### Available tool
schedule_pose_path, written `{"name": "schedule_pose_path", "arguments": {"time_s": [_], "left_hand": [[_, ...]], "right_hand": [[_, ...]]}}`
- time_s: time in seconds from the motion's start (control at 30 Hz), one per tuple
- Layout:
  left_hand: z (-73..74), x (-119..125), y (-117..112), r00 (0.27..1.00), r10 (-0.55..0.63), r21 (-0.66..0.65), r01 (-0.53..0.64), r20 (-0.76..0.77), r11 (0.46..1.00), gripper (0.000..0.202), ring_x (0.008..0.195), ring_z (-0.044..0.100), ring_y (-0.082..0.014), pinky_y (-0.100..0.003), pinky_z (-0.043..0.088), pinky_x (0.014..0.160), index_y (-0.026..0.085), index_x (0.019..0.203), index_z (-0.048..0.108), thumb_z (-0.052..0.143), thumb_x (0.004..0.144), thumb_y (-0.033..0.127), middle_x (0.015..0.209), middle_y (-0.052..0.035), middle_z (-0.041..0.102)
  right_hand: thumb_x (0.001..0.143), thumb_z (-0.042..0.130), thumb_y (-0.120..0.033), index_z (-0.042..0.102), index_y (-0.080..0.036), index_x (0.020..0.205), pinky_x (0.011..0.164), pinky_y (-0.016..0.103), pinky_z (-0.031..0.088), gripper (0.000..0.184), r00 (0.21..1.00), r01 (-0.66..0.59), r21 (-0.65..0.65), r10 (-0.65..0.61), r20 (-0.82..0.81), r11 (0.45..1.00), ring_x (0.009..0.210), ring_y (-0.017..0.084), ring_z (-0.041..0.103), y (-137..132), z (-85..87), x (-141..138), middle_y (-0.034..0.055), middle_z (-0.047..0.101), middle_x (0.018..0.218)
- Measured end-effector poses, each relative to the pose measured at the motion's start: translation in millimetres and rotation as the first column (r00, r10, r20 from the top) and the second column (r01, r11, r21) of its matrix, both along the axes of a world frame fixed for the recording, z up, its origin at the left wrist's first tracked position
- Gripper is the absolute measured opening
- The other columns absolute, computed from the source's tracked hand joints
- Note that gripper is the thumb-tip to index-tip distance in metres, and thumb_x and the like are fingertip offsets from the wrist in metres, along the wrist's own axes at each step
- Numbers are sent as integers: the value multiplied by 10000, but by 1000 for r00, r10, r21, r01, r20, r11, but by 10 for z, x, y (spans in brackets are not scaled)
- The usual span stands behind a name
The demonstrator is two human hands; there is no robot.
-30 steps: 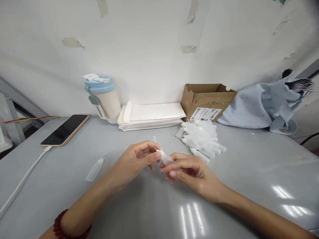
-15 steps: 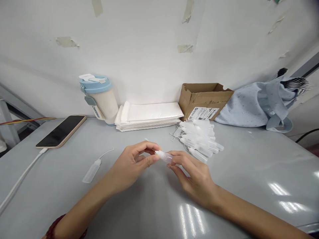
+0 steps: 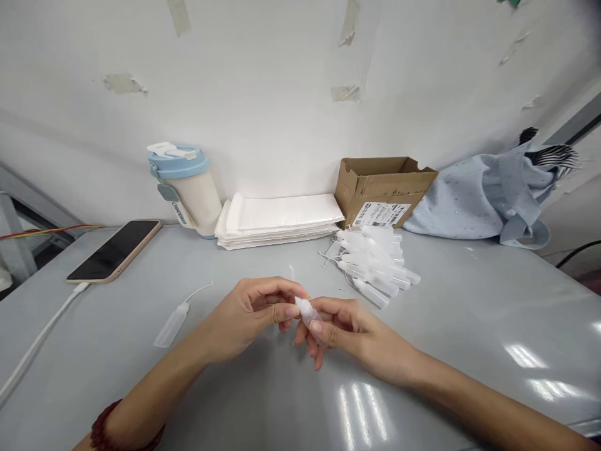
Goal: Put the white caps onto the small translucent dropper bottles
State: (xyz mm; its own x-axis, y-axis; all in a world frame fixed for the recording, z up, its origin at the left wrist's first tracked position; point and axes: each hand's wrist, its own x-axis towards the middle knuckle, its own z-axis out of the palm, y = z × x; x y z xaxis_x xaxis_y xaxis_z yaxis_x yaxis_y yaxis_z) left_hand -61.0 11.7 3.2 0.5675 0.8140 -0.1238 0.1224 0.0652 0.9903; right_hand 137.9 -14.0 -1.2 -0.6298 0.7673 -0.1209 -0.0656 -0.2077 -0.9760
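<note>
In front of me, my right hand is closed around the clear body of a small plastic squeeze bottle, thumb on its near side. The bottle tilts, its white conical nozzle pointing up and left. My left hand pinches at the nozzle end, its fingertips partly hiding the tip. A thin white tube sticks up just behind the left fingers. To the left lies another squeeze bottle with a long thin tube on its nozzle. A pile of similar squeeze bottles lies behind my right hand.
Along the wall stand a blue-lidded tumbler, a stack of white padded envelopes and an open cardboard box. A light blue cloth bag sits at right. At left lies a phone with a white charging cable.
Both hands have shifted slightly toward me. My right hand has turned, bringing the thumb on top of the bottle, whose body now points down toward me rather than rightward.
</note>
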Motion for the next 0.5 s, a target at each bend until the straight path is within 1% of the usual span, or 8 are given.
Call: {"name": "schedule_pose_path", "arguments": {"time_s": [0.03,0.1,0.17,0.23,0.3,0.4,0.43,0.5], "left_hand": [[15,-7,2,1000,-8,3,8,-1,1000,103,648,561,-107,-228,469,648,234,909,680,612,844,276,742,23,623],[56,-16,3,1000,-24,24,24,-9,999,112,675,563,-107,-221,474,660,245,928,683,602,853,265,783,21,630],[92,-13,1,999,-35,41,36,-23,999,130,698,568,-108,-211,478,667,257,950,686,587,864,259,801,22,640],[104,0,-5,999,-28,44,30,-39,999,141,702,571,-110,-206,481,668,263,960,689,583,867,268,800,22,651],[86,20,-10,999,4,38,-2,-44,999,132,678,569,-109,-211,486,655,256,931,699,595,857,289,810,19,659],[31,43,-9,997,67,39,-65,-44,997,126,653,567,-110,-237,497,661,245,889,712,618,834,308,866,7,662],[15,47,-8,996,80,46,-78,-38,996,120,680,576,-117,-244,500,681,248,886,716,627,826,302,892,5,662],[-4,46,-5,995,97,73,-95,-17,993,111,793,596,-143,-252,499,745,264,892,721,641,816,277,931,5,664]], "right_hand": [[887,539,-363,632,-132,922,680,269,503,251,1000,-12,-4,12,-19,1000,670,99,585,4,5,3,46,624,858],[892,535,-348,635,-137,953,730,285,503,242,999,2,4,-2,-35,1000,749,119,603,3,-2,4,53,629,894],[881,554,-315,616,-145,999,758,304,502,216,998,62,41,-61,-15,997,802,139,621,-13,-29,1,60,644,928],[868,572,-277,592,-156,1023,747,311,504,198,988,139,111,-146,55,984,790,146,630,-41,-64,-3,53,660,901],[859,578,-251,578,-171,1020,704,296,499,180,962,192,216,-227,150,957,747,142,624,-69,-93,-6,35,668,847],[842,592,-236,561,-182,1000,616,263,475,170,905,224,389,-339,257,893,702,139,592,-91,-123,-10,18,650,786],[833,598,-230,550,-180,1005,590,254,468,185,888,227,437,-369,273,870,699,141,584,-92,-133,-11,20,643,786],[823,601,-213,525,-175,1055,562,244,464,247,868,223,516,-410,282,827,712,146,582,-91,-154,-12,33,639,817]]}}
